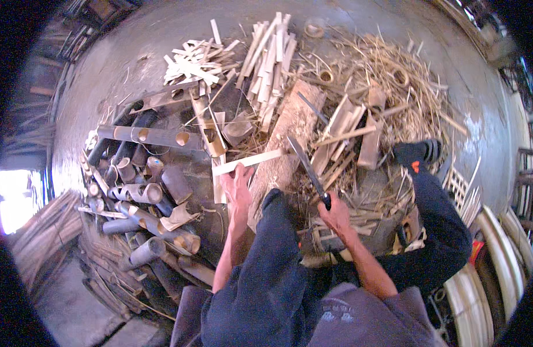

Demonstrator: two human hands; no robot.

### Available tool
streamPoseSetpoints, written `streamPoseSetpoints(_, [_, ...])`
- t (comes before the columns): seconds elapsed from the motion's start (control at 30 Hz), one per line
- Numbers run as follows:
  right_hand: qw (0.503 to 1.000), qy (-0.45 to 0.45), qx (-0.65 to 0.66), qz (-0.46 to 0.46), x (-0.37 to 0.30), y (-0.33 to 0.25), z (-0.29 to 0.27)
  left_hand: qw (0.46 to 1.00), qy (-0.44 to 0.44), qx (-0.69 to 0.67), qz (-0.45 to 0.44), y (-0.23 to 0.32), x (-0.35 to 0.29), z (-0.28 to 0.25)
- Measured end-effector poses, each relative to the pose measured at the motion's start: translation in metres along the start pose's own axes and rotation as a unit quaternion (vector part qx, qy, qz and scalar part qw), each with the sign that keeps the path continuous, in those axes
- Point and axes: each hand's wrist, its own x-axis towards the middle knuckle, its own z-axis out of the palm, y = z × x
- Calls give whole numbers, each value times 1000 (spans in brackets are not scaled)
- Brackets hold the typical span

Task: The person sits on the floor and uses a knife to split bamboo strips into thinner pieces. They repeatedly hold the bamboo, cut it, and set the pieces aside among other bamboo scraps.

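My left hand is closed on a pale bamboo strip. The strip slants a little upward to the right, and its far end lies over a rough wooden log. In my right hand is the dark handle of a knife. Its long blade points up and left, with the tip close to the strip's right end but apart from it. Another dark blade rests on the upper part of the log. Split bamboo pieces lie just right of the log.
Cut bamboo tubes are heaped on the left. Pale strips and a pile of short slats lie at the far side. Shavings cover the far right. My outstretched leg is on the right, beside a woven lattice.
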Motion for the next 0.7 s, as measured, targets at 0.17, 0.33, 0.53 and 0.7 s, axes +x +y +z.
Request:
streamPoseSetpoints(0.17, [997, -73, 21, 25, -3, -38, -12, 998, -20, 59, 17, 49, -29, 13])
streamPoseSetpoints(0.33, [982, -170, 82, -18, -19, -79, 5, 905, -52, 406, 117, 66, -49, 23])
streamPoseSetpoints(0.53, [989, -81, 97, 74, 21, -33, 27, 969, -60, 217, 101, 60, -51, 46])
streamPoseSetpoints(0.7, [989, -139, 24, 53, 7, -53, 14, 961, -55, 235, 134, 55, -44, 51])
